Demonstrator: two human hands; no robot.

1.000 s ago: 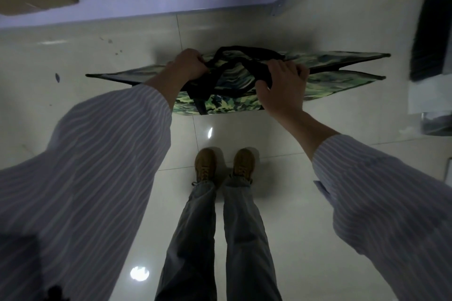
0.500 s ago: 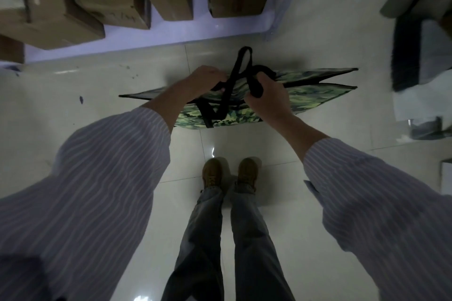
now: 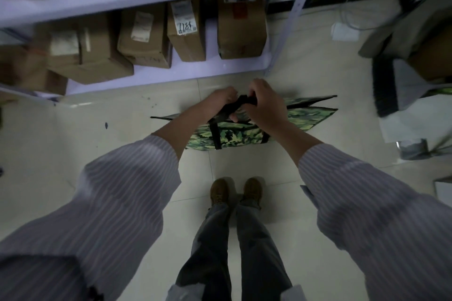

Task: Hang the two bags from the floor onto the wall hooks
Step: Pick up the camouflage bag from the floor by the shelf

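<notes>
Black straps (image 3: 241, 105) that stood apart a second ago are now bunched together — left hand (image 3: 223, 99) and right hand (image 3: 265, 102) both closed around them. Camouflage bag (image 3: 244, 133) hangs above the floor (image 3: 122, 129) near the shelf (image 3: 156, 76); no hooks in view.

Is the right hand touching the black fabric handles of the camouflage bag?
Touching. The head view shows the right hand closed around the black fabric handles above the green camouflage bag, with no gap.

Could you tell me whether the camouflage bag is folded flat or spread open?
Flat: the bag shows thin edges, handles gathered in both hands.
</notes>
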